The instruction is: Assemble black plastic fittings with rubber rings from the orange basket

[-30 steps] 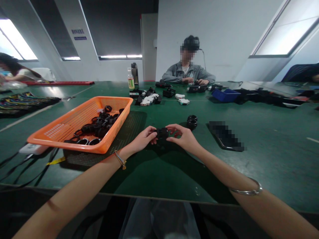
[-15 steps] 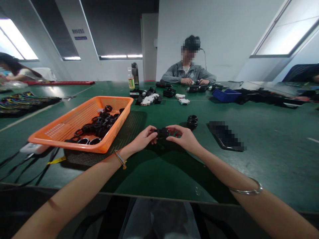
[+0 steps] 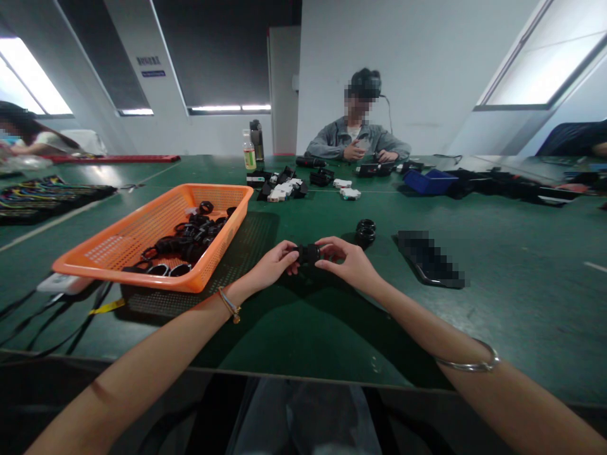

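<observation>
Between my two hands, just above the green table (image 3: 294, 335), is a small black cylindrical part (image 3: 309, 254), its exact kind too dark to make out. My left hand (image 3: 277, 262) grips its left end with thumb and fingers. At the other end, my right hand (image 3: 348, 262) pinches it with the thumb below and the fingers curled over. A pair of black rings (image 3: 365, 231), one on top of the other, stands just beyond my right hand. To the left, an orange basket (image 3: 118, 276) holds a heap of black ring-shaped parts (image 3: 192, 235).
A phone (image 3: 429, 259) lies to the right. Farther back are white and black parts (image 3: 286, 188), a blue tray (image 3: 430, 182) and two bottles (image 3: 249, 151). A co-worker (image 3: 358, 139) sits opposite. Black straps (image 3: 90, 316) run along the left front edge.
My hands and the black part stay almost still. Across the table, the co-worker's hand on the left has risen slightly.
</observation>
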`<state>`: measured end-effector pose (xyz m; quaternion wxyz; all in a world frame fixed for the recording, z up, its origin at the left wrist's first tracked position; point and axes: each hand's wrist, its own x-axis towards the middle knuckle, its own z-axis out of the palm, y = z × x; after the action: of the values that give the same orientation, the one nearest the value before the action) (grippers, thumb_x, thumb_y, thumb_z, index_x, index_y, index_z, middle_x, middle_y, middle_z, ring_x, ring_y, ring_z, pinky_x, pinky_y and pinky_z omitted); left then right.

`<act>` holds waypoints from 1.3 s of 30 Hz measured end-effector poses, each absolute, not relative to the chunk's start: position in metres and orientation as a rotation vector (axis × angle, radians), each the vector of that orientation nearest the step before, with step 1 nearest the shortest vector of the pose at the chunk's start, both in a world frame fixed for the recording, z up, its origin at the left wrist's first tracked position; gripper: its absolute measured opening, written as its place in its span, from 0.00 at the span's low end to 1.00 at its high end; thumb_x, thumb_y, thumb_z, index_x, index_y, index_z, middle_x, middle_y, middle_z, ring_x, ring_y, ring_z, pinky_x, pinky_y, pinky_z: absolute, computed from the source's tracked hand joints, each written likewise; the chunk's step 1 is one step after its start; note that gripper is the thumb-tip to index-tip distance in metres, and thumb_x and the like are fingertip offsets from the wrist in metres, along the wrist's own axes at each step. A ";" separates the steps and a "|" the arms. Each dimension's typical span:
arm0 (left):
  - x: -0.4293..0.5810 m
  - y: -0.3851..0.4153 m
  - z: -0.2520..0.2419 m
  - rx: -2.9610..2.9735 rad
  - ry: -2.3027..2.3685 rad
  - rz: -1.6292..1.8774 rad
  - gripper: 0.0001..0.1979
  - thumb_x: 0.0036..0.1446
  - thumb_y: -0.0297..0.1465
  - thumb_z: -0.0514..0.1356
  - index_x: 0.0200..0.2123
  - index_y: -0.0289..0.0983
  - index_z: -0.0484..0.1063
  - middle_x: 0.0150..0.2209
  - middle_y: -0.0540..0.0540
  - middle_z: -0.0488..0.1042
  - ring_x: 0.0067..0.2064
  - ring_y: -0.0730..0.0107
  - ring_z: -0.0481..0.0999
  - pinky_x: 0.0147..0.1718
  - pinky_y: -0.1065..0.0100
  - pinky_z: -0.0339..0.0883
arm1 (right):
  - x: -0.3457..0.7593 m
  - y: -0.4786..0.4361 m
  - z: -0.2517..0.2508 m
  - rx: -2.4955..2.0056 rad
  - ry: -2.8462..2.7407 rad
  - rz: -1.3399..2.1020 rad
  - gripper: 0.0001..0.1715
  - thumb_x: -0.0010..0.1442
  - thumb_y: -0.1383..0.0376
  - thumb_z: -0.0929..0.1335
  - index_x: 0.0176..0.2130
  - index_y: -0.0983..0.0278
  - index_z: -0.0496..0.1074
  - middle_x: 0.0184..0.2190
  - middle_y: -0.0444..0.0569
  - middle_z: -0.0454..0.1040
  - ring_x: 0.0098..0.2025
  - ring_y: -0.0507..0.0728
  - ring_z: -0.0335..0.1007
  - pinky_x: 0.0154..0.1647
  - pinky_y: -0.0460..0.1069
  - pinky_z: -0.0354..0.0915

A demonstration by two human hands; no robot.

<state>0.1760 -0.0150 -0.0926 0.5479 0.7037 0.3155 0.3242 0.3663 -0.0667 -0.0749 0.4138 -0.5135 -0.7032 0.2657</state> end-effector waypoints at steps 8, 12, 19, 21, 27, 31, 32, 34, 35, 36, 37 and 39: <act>0.177 -0.015 -0.093 1.654 0.754 0.760 0.06 0.56 0.32 0.53 0.34 0.35 0.61 0.22 0.55 0.66 0.22 0.79 0.66 0.23 0.74 0.59 | 0.368 -0.064 -0.077 -1.279 -1.774 0.684 0.22 0.42 0.71 0.70 0.41 0.64 0.70 0.28 0.45 0.75 0.31 0.54 0.71 0.36 0.50 0.67; 0.178 -0.015 -0.093 1.648 0.742 0.765 0.06 0.56 0.33 0.53 0.34 0.35 0.61 0.22 0.54 0.66 0.22 0.79 0.66 0.23 0.74 0.59 | 0.367 -0.065 -0.075 -1.311 -1.775 0.637 0.22 0.43 0.72 0.70 0.41 0.63 0.71 0.30 0.46 0.76 0.33 0.54 0.72 0.35 0.50 0.66; 0.177 -0.017 -0.090 1.640 0.762 0.764 0.07 0.55 0.33 0.54 0.34 0.35 0.61 0.22 0.55 0.66 0.22 0.79 0.66 0.24 0.74 0.60 | 0.366 -0.066 -0.072 -1.305 -1.799 0.518 0.21 0.42 0.71 0.71 0.40 0.63 0.72 0.37 0.48 0.76 0.37 0.56 0.72 0.33 0.49 0.66; 0.176 -0.017 -0.090 1.648 0.763 0.762 0.07 0.55 0.33 0.54 0.35 0.35 0.61 0.22 0.55 0.66 0.22 0.79 0.66 0.24 0.74 0.60 | 0.366 -0.065 -0.072 -1.302 -1.809 0.513 0.20 0.42 0.71 0.71 0.39 0.63 0.73 0.36 0.48 0.77 0.37 0.56 0.72 0.34 0.50 0.67; 0.176 -0.017 -0.088 1.657 0.765 0.758 0.07 0.55 0.32 0.53 0.35 0.35 0.61 0.22 0.55 0.66 0.23 0.79 0.66 0.24 0.74 0.59 | 0.367 -0.065 -0.073 -1.312 -1.814 0.524 0.19 0.43 0.69 0.71 0.39 0.63 0.74 0.36 0.48 0.78 0.37 0.57 0.73 0.34 0.51 0.67; 0.176 -0.018 -0.089 1.648 0.760 0.760 0.07 0.55 0.33 0.54 0.35 0.35 0.61 0.22 0.55 0.66 0.23 0.78 0.66 0.24 0.73 0.59 | 0.367 -0.065 -0.073 -1.320 -1.819 0.526 0.19 0.44 0.68 0.71 0.39 0.63 0.74 0.36 0.48 0.78 0.36 0.57 0.73 0.34 0.51 0.67; 0.176 -0.018 -0.089 1.646 0.761 0.761 0.07 0.55 0.33 0.54 0.35 0.35 0.61 0.22 0.55 0.66 0.23 0.78 0.66 0.24 0.73 0.59 | 0.367 -0.065 -0.073 -1.326 -1.821 0.528 0.19 0.44 0.68 0.71 0.39 0.63 0.74 0.36 0.49 0.78 0.36 0.57 0.73 0.34 0.51 0.67; 0.176 -0.017 -0.089 1.642 0.763 0.759 0.07 0.55 0.32 0.54 0.35 0.35 0.61 0.22 0.55 0.66 0.23 0.78 0.66 0.24 0.73 0.59 | 0.367 -0.065 -0.072 -1.334 -1.822 0.532 0.18 0.44 0.68 0.71 0.39 0.63 0.74 0.36 0.49 0.78 0.36 0.57 0.73 0.34 0.51 0.67; 0.176 -0.017 -0.090 1.640 0.763 0.757 0.07 0.55 0.32 0.54 0.35 0.35 0.61 0.22 0.55 0.66 0.23 0.78 0.66 0.24 0.73 0.59 | 0.367 -0.065 -0.072 -1.335 -1.821 0.535 0.18 0.44 0.68 0.71 0.39 0.64 0.74 0.36 0.49 0.78 0.36 0.57 0.73 0.33 0.50 0.67; 0.176 -0.017 -0.090 1.639 0.762 0.755 0.07 0.55 0.32 0.54 0.35 0.35 0.61 0.22 0.55 0.66 0.23 0.78 0.67 0.24 0.74 0.59 | 0.366 -0.065 -0.072 -1.334 -1.819 0.536 0.18 0.44 0.69 0.71 0.39 0.64 0.74 0.36 0.49 0.78 0.36 0.57 0.73 0.33 0.50 0.67; 0.176 -0.017 -0.091 1.636 0.760 0.755 0.07 0.55 0.32 0.53 0.35 0.35 0.61 0.22 0.55 0.66 0.23 0.78 0.67 0.24 0.74 0.59 | 0.366 -0.066 -0.072 -1.334 -1.816 0.537 0.18 0.44 0.69 0.71 0.39 0.64 0.74 0.35 0.49 0.78 0.35 0.56 0.73 0.33 0.50 0.67; 0.176 -0.016 -0.092 1.631 0.753 0.760 0.07 0.56 0.32 0.53 0.36 0.35 0.61 0.22 0.55 0.66 0.23 0.78 0.67 0.24 0.74 0.60 | 0.366 -0.066 -0.073 -1.328 -1.804 0.533 0.20 0.44 0.69 0.71 0.40 0.65 0.72 0.34 0.49 0.78 0.35 0.56 0.73 0.33 0.50 0.66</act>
<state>0.1758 -0.0158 -0.0916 0.5608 0.6924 0.3196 0.3224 0.3657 -0.0660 -0.0731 0.4071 -0.5268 -0.7156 0.2113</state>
